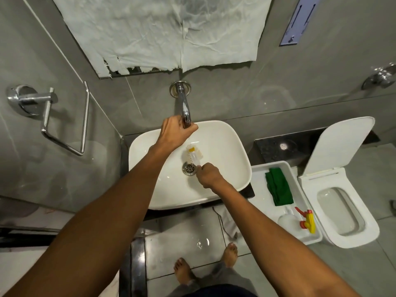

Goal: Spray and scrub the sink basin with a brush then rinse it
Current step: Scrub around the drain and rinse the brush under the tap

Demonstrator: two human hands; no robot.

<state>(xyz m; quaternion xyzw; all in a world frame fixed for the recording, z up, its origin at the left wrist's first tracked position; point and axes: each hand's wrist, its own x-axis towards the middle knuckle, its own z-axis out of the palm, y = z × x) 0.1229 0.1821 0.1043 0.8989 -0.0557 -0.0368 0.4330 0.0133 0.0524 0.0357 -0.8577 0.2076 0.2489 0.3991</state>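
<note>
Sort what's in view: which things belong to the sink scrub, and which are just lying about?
In use: sink, brush held in right hand, tap under left hand, spray bottle in tray.
Lying about: green cloth, toilet, towel ring, wall paper.

Sink basin (225,146): white, rounded-rectangular, glossy, set on a dark counter against the grey wall; metal drain (189,168) near its centre. Brush (192,157): white bristles, clear handle with a yellow end piece, lying in the bowl just above the drain, head toward the wall. Spray bottle (300,220): clear, yellow and red trigger, lying on its side in a white tray right of the basin.
</note>
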